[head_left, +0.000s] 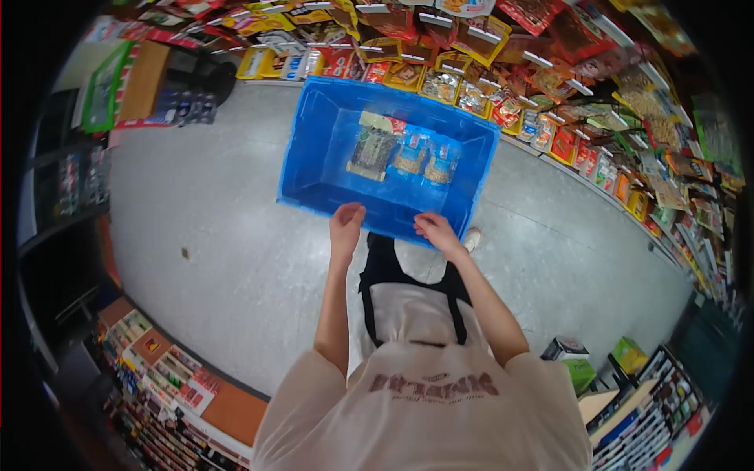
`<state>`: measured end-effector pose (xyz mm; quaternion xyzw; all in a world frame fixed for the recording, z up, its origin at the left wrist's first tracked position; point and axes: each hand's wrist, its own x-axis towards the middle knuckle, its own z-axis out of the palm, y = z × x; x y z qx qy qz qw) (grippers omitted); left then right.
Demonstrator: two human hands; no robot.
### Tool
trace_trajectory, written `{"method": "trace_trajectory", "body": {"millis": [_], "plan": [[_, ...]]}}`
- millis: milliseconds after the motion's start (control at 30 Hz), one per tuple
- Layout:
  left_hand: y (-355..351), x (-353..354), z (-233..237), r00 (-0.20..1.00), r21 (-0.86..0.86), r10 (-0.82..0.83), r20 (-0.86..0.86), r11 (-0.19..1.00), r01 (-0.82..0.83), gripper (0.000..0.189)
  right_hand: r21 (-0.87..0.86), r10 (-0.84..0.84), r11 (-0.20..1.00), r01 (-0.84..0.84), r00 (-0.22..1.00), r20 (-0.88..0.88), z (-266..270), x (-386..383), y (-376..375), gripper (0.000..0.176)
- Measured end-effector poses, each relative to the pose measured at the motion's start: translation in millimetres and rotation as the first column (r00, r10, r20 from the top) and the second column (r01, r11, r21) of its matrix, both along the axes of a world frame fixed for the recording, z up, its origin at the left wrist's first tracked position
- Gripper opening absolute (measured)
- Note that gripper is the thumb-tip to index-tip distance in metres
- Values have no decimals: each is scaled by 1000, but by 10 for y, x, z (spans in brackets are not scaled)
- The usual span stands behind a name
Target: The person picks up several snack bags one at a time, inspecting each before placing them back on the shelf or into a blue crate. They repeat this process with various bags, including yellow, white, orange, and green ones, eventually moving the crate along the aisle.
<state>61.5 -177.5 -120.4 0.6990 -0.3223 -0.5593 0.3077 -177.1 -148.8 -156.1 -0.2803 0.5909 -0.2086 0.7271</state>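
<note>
A large blue plastic crate [320,194] sits in front of my legs, with several packets lying flat inside. A dark packet with a pale green edge [372,149] is left of two clear blue-topped packets, one in the middle [410,155] and one at the right [440,163]. My left hand [346,223] is by the crate's near rim, its fingers curled together. Near the same rim, further right, is my right hand [437,229], its fingers bent inward. Whether either hand touches the rim cannot be made out.
Shelves of snack packets [550,78] curve along the far and right sides. Bottled drinks [184,107] stand at the upper left. A counter with small goods [169,369] is at the lower left. Boxes [577,369] and a rack [667,385] stand at the lower right.
</note>
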Motion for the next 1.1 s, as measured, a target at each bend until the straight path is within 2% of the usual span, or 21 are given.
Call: {"method": "trace_trajectory", "body": {"millis": [33,67,100,133,200,233,300,367,500,600,667,700,733,767,833,867,900,933,1000,1033,1100], "plan": [[-241,72,-353,999,19,-1,-32,1000,1,34,26,-70,997,74,991,-111,-203,148,-52,36],[-405,163,-703,973,64,-122,196,992,111,41,54,-127,988,142,968,-217,-434,307,-22,35],[-560,229,-1015,878,126,-249,409,968,216,48,31,-144,987,157,959,-245,-748,455,16,31],[-727,296,-1342,883,139,-258,392,965,220,48,46,-142,986,159,955,-260,-903,595,-72,31],[-951,430,-1896,822,213,-324,468,944,252,71,218,7,974,62,953,-303,-1157,880,-160,28],[-1093,475,-2070,827,227,-334,453,940,255,71,212,56,977,27,924,-377,-1294,1007,-218,34],[-1286,543,-2396,853,388,-368,370,895,218,84,246,94,969,14,902,-420,-1386,1155,-414,39],[-1434,553,-2505,845,356,-367,388,906,230,85,249,77,967,46,883,-463,-1393,1264,-650,46],[-1626,630,-2940,811,305,-412,416,903,303,93,194,54,980,55,855,-516,-1895,1306,-957,52],[-1768,651,-3089,829,384,-435,352,875,296,101,188,126,982,-13,785,-606,-2097,1220,-1192,55],[-1802,675,-3147,838,386,-449,310,865,320,104,104,-6,988,116,693,-721,-2130,1133,-1342,59],[-1807,677,-3178,850,377,-446,281,866,330,106,115,-3,985,126,687,-727,-2222,1075,-1318,59],[-1810,669,-3205,848,383,-454,272,860,338,106,43,-41,991,126,596,-802,-2307,1017,-1292,59],[-1803,664,-3222,856,363,-431,288,876,319,103,-28,-82,993,116,499,-863,-2383,959,-1258,59],[-1794,629,-3147,857,351,-418,301,884,308,100,2,-60,992,127,483,-874,-2496,802,-1178,61],[-1783,581,-3049,838,334,-396,376,901,276,90,20,-44,991,131,471,-881,-2523,739,-1117,62],[-1791,514,-2920,813,310,-369,451,919,245,80,128,-21,965,227,559,-829,-2428,699,-1157,69],[-1796,424,-2784,809,311,-376,451,916,252,80,130,-24,963,234,559,-828,-2335,678,-1199,69],[-1738,214,-2549,737,89,-172,654,985,151,58,227,-33,920,319,640,-768,-2189,643,-1219,75],[-1668,144,-2520,735,90,-177,655,984,157,58,227,-36,918,324,641,-767,-2271,601,-1124,75],[-1567,-13,-2498,808,-47,-383,447,892,449,51,271,8,925,267,698,-716,-2436,548,-980,80]]}}
